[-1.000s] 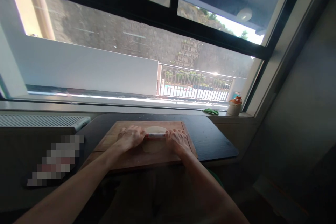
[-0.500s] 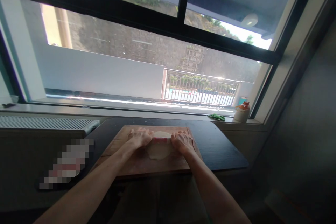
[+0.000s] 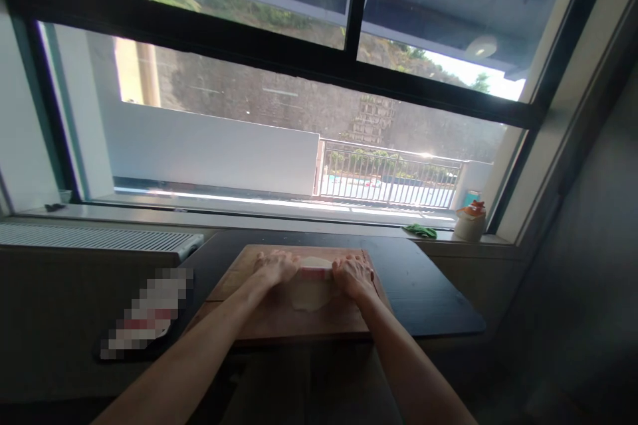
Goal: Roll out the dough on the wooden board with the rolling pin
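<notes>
A flattened round of pale dough (image 3: 312, 297) lies on a wooden board (image 3: 264, 327). Across its upper part rests a light-coloured rolling pin (image 3: 317, 273) with a red mark at its middle. My left hand (image 3: 278, 266) is closed over the pin's left end, and my right hand (image 3: 353, 275) over its right end. Both backs of the hands face up, and the fingers curl away from me over the pin. The hands hide the pin's ends, and part of the dough shows beyond it.
The board sits on a dark table (image 3: 428, 299) under a wide window. To the left is a white radiator (image 3: 100, 237). On the sill at right are a green cloth (image 3: 421, 232) and a pale container (image 3: 469, 224) with an orange top. A pixelated patch covers something at left.
The whole scene has shifted slightly right and down as my head moved. The pin's red mark shows as a narrower strip. Both hands keep their hold at about the same place on the board.
</notes>
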Demonstrator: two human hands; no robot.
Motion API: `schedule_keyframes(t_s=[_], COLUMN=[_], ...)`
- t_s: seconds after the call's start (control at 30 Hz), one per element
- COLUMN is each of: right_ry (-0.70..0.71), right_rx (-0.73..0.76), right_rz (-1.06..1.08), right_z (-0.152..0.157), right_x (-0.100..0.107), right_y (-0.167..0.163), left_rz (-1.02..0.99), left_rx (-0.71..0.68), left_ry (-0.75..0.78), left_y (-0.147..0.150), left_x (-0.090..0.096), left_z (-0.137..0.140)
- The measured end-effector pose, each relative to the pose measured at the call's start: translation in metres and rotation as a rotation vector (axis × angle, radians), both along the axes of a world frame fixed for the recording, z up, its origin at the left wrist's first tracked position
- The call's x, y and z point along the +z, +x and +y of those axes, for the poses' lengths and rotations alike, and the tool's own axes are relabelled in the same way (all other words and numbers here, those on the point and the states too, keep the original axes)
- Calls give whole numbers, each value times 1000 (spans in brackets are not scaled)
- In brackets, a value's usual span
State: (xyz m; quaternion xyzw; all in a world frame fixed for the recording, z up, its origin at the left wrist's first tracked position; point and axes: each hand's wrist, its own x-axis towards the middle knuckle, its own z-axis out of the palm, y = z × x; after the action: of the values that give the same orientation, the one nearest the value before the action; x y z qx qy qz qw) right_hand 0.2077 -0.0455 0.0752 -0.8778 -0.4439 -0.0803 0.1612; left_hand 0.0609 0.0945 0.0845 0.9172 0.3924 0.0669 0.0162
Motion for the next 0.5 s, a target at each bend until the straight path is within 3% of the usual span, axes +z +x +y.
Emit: schedule_keyframes(t_s=[0.2, 0.5], right_ry=[14, 98], right_rx=[-20, 106], right_rz=[-10, -130], right_z=[0, -44], right_x=[2, -15], right_y=[-1, -24], left_rz=[-26, -121], left_rx=[18, -11], left_ry=[6, 54], left_y=[3, -26], left_x=[-5, -13], left_z=[5, -27])
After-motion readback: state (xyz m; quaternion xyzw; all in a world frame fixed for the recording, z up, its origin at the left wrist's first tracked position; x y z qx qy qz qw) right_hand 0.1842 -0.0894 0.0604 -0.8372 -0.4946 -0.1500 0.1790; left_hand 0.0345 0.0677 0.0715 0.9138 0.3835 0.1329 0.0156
